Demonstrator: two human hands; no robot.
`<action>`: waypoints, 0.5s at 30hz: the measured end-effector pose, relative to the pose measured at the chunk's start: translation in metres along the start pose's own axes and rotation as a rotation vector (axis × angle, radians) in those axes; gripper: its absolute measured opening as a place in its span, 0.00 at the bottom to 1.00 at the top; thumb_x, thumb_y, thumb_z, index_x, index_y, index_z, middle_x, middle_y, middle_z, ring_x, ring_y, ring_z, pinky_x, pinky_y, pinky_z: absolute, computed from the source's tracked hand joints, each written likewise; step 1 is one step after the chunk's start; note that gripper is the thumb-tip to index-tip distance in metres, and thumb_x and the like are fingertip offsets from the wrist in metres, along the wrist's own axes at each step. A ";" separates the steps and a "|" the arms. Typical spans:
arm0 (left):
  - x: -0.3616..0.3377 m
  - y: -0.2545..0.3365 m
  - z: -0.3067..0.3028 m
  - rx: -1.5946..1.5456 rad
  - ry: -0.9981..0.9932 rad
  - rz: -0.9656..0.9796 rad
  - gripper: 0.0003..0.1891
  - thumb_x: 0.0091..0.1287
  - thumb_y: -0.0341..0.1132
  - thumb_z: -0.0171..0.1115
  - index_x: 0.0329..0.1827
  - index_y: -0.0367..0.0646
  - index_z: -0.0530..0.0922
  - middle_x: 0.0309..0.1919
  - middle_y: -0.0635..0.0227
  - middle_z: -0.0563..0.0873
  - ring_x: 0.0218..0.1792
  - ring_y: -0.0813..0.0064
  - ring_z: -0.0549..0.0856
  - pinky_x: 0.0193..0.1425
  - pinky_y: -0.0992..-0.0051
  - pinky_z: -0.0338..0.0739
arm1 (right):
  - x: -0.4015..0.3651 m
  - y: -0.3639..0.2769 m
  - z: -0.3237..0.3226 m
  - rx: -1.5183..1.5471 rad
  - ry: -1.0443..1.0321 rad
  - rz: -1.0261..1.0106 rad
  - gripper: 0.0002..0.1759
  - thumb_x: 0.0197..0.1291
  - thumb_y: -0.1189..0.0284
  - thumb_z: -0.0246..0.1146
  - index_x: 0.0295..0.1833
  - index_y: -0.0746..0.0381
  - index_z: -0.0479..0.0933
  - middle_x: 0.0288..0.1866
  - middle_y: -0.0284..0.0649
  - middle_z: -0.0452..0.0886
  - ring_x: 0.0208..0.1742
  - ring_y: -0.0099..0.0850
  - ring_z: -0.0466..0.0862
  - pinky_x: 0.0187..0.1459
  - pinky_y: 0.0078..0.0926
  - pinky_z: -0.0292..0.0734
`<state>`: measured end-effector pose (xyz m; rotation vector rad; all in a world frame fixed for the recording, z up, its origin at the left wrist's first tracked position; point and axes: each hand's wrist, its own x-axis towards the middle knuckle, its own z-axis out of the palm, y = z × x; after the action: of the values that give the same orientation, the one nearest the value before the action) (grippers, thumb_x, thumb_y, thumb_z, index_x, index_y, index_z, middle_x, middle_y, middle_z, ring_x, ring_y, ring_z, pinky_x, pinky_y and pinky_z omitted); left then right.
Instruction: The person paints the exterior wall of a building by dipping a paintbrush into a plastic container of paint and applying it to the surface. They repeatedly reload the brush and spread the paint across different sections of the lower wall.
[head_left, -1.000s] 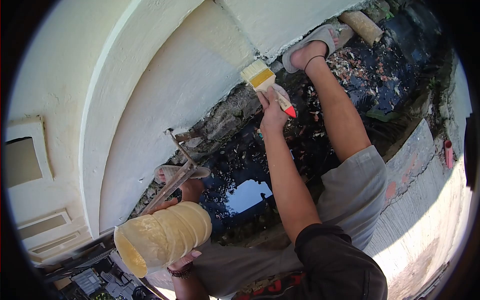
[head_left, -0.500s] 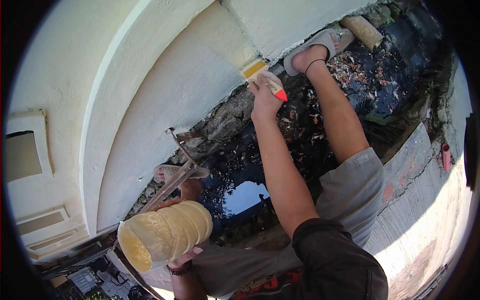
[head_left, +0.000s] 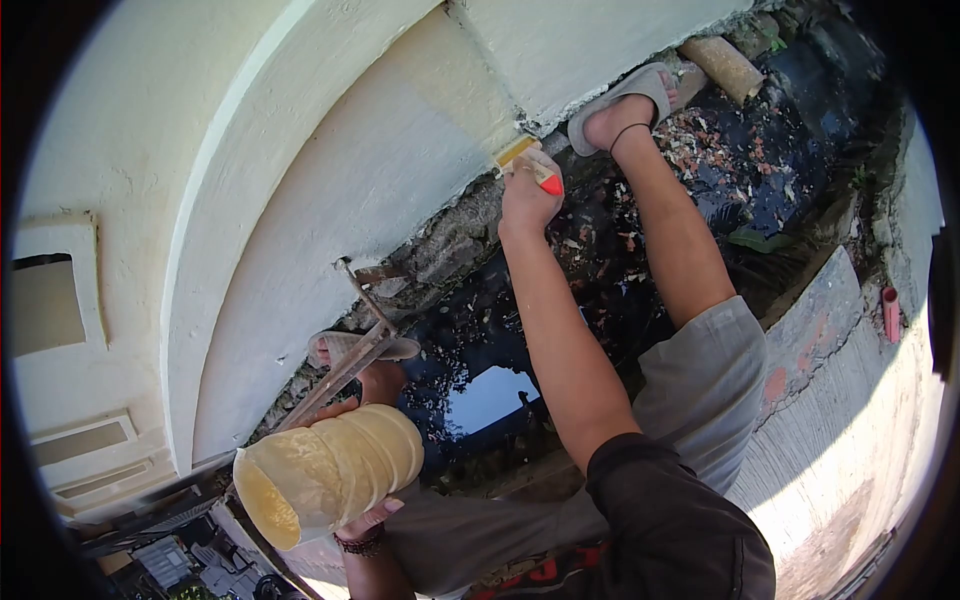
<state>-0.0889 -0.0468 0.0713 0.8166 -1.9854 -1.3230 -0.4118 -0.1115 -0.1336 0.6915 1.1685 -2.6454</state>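
My right hand (head_left: 531, 200) grips a paintbrush (head_left: 550, 183) with a red-tipped handle. Its yellowish bristles touch the bottom edge of the wall (head_left: 380, 130), beside a patch of cream paint (head_left: 460, 85). Down at the lower left, my left hand (head_left: 368, 520) holds a ribbed plastic paint container (head_left: 350, 460) from its underside. The container lies tilted in view, its mouth toward the left, with cream paint coating the inside. Most of the left fingers are hidden behind it.
A ditch of dark water (head_left: 490, 400) with floating litter runs below the wall. My sandalled foot (head_left: 630, 110) stands by a pipe (head_left: 725, 68). A rusty metal bar (head_left: 345, 370) juts near the other foot. A concrete ledge (head_left: 820, 400) lies to the right.
The paintbrush and my right hand have shifted slightly, with the brush now lower at the wall's bottom edge and its handle turned. The container has barely moved.
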 end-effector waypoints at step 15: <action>-0.014 0.006 -0.014 0.034 0.031 -0.151 0.66 0.35 0.53 0.85 0.74 0.41 0.50 0.65 0.51 0.68 0.65 0.56 0.71 0.70 0.57 0.66 | -0.041 -0.046 0.031 0.082 -0.163 -0.102 0.10 0.63 0.80 0.63 0.49 0.65 0.76 0.48 0.39 0.78 0.48 0.27 0.78 0.51 0.25 0.75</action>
<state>-0.0702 -0.0420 0.0789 1.0145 -1.9590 -1.3550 -0.4016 -0.1044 -0.0655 0.4301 1.0833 -2.7858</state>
